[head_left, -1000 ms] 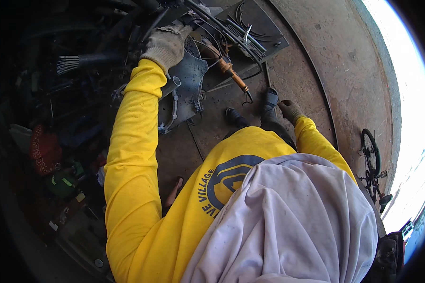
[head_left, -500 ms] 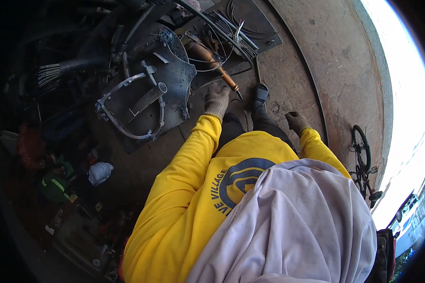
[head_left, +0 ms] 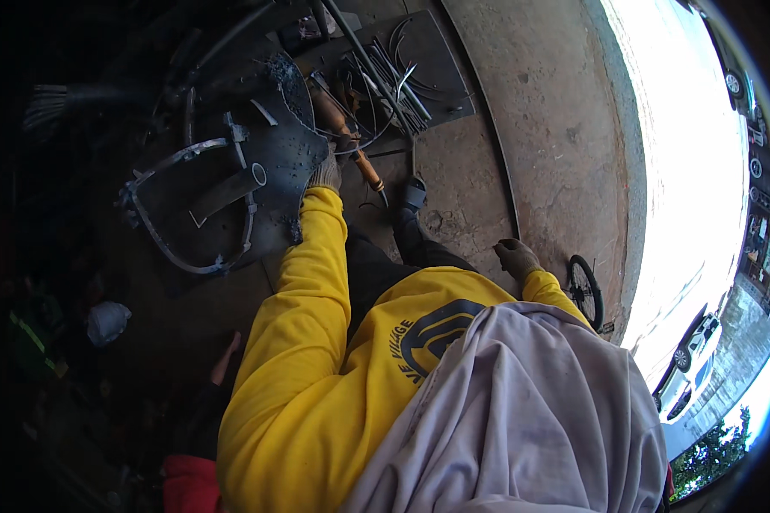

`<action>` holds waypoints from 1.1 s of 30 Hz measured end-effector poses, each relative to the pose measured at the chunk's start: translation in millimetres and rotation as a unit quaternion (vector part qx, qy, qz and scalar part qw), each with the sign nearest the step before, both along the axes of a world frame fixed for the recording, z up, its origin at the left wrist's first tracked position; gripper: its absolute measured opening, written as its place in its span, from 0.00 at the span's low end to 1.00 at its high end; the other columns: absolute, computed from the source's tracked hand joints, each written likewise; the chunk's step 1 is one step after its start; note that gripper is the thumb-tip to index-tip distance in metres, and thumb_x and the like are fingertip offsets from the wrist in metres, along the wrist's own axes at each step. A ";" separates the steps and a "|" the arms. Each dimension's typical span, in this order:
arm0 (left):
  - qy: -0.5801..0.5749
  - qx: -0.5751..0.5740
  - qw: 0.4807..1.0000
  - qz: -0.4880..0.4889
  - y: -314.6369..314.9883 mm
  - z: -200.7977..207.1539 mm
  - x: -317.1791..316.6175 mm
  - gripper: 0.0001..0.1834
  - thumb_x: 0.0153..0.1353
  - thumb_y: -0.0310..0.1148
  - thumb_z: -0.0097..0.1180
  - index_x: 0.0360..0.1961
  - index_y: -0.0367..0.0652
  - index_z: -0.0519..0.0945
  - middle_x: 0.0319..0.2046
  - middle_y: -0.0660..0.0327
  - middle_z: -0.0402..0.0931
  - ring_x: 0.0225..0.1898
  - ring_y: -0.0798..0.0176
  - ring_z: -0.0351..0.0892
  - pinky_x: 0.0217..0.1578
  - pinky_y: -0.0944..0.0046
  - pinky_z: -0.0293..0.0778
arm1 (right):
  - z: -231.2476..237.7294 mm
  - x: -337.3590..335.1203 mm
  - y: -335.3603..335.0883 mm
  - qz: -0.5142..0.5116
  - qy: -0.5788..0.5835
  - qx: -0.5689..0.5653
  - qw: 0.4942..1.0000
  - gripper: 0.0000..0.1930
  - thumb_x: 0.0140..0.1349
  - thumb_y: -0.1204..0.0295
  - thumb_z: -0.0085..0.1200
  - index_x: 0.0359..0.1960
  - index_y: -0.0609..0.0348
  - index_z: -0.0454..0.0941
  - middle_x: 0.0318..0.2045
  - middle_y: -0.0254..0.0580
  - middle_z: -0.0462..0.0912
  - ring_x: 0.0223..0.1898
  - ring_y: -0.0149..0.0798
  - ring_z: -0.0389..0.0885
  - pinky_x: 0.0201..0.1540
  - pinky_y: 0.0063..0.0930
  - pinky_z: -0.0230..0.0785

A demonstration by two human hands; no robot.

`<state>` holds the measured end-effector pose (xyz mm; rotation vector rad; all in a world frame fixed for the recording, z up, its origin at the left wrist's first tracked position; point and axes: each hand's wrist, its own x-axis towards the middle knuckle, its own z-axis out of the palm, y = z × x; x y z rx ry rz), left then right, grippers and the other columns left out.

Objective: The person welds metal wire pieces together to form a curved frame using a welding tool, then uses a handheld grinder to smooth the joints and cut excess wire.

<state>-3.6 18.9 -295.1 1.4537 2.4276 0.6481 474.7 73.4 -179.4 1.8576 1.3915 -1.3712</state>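
Where left grip (head_left: pixel 327 166) crosses its middle, orange tool (head_left: pixel 367 171) lies beneath.

A frame (head_left: pixel 180 156) and a pipe (head_left: pixel 231 190) are lying on a plate (head_left: pixel 287 160) at the left, the pipe within the frame's outline. The left hand (head_left: pixel 327 169) is resting between the plate's right edge and a tool (head_left: pixel 332 113). Beyond the tool, rods (head_left: pixel 412 101) are lying on a sheet (head_left: pixel 453 81). The right hand (head_left: pixel 518 259) is hanging left of a bicycle wheel (head_left: pixel 596 295); a car (head_left: pixel 703 340) is standing farther right.

Left arm (head_left: pixel 304 278) stretched forward, gloved left hand (head_left: pixel 327 171) partly shadowed; gloved right hand (head_left: pixel 518 259) low, out to side.
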 end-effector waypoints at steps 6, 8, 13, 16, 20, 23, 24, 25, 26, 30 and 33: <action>-0.416 0.173 0.869 0.205 -54.8 -14.6 20.2 0.13 0.66 0.23 0.52 0.52 0.40 0.78 0.45 0.53 0.82 0.42 0.55 0.86 0.48 0.56 0.84 | -11.2 -5.3 21.4 0.009 0.024 0.019 0.999 0.28 0.65 0.53 0.58 0.58 0.62 0.80 0.46 0.46 0.87 0.38 0.38 0.87 0.40 0.34 0.78; -0.638 0.135 0.682 0.329 -59.4 57.8 38.0 0.12 0.65 0.24 0.52 0.49 0.40 0.78 0.43 0.55 0.82 0.43 0.56 0.85 0.47 0.57 0.84 | -12.9 -12.9 18.6 0.008 0.036 0.023 0.999 0.28 0.65 0.53 0.58 0.58 0.63 0.79 0.46 0.46 0.87 0.38 0.39 0.86 0.40 0.34 0.78; -0.770 0.129 0.442 0.441 -119.5 91.0 63.7 0.11 0.61 0.26 0.50 0.45 0.40 0.79 0.42 0.57 0.81 0.44 0.57 0.84 0.49 0.57 0.83 | -13.8 -40.8 23.7 0.031 0.076 0.020 0.996 0.28 0.65 0.53 0.59 0.58 0.63 0.80 0.44 0.46 0.87 0.36 0.37 0.86 0.38 0.33 0.78; -0.827 0.113 0.420 0.356 -152.6 83.8 70.5 0.12 0.59 0.26 0.49 0.43 0.38 0.78 0.42 0.55 0.80 0.45 0.57 0.82 0.51 0.54 0.82 | -27.4 -43.4 20.9 0.063 0.077 0.021 0.995 0.28 0.65 0.53 0.59 0.58 0.63 0.80 0.42 0.46 0.88 0.34 0.37 0.86 0.36 0.33 0.78; -0.906 0.070 0.322 0.268 -156.7 94.1 80.4 0.14 0.57 0.26 0.49 0.43 0.34 0.78 0.42 0.51 0.79 0.46 0.53 0.81 0.55 0.51 0.80 | -36.4 -48.6 13.3 0.049 0.080 0.016 0.995 0.26 0.66 0.53 0.59 0.55 0.63 0.81 0.38 0.46 0.88 0.32 0.38 0.85 0.34 0.33 0.78; -0.844 -0.134 0.463 0.236 -119.9 135.2 78.9 0.14 0.57 0.26 0.48 0.43 0.32 0.78 0.41 0.49 0.80 0.47 0.48 0.81 0.57 0.50 0.78 | -50.2 -37.2 2.4 0.041 0.105 0.033 0.993 0.26 0.66 0.53 0.59 0.55 0.64 0.82 0.36 0.46 0.87 0.30 0.38 0.84 0.33 0.33 0.77; -0.884 -0.126 0.408 0.191 -103.8 149.6 83.9 0.11 0.56 0.26 0.50 0.41 0.36 0.76 0.39 0.49 0.78 0.44 0.49 0.82 0.52 0.48 0.79 | -46.3 -37.6 -3.2 0.041 0.106 0.036 0.993 0.26 0.66 0.53 0.59 0.55 0.64 0.82 0.36 0.46 0.87 0.30 0.38 0.84 0.33 0.33 0.77; -0.918 -0.118 0.350 0.143 -88.2 158.6 89.6 0.09 0.55 0.25 0.51 0.38 0.39 0.74 0.37 0.50 0.77 0.41 0.51 0.82 0.47 0.46 0.80 | -41.1 -40.1 -9.9 0.038 0.093 0.041 0.994 0.26 0.66 0.54 0.58 0.55 0.64 0.82 0.34 0.46 0.87 0.30 0.38 0.84 0.33 0.33 0.77; -0.923 -0.131 0.344 0.107 -73.8 160.3 93.1 0.09 0.58 0.26 0.51 0.39 0.36 0.76 0.38 0.50 0.79 0.43 0.50 0.84 0.49 0.50 0.82 | -34.0 -42.1 -16.0 0.032 0.081 0.047 0.995 0.26 0.66 0.54 0.58 0.54 0.65 0.82 0.33 0.46 0.86 0.29 0.38 0.84 0.32 0.34 0.77; -0.847 -0.020 0.531 -0.006 -24.4 231.1 105.0 0.18 0.59 0.34 0.62 0.46 0.33 0.76 0.38 0.54 0.81 0.43 0.54 0.85 0.48 0.57 0.83 | -35.5 -30.4 -32.1 0.085 0.091 0.048 0.991 0.26 0.66 0.53 0.57 0.52 0.66 0.83 0.31 0.46 0.86 0.28 0.38 0.84 0.32 0.34 0.77; -0.455 0.066 0.873 -0.160 -7.6 339.0 70.3 0.39 0.53 0.45 0.73 0.58 0.33 0.70 0.39 0.57 0.79 0.38 0.62 0.83 0.45 0.60 0.82 | -23.7 -35.0 -48.2 0.076 0.052 0.051 0.994 0.28 0.66 0.49 0.54 0.50 0.65 0.84 0.30 0.46 0.87 0.29 0.39 0.85 0.33 0.35 0.77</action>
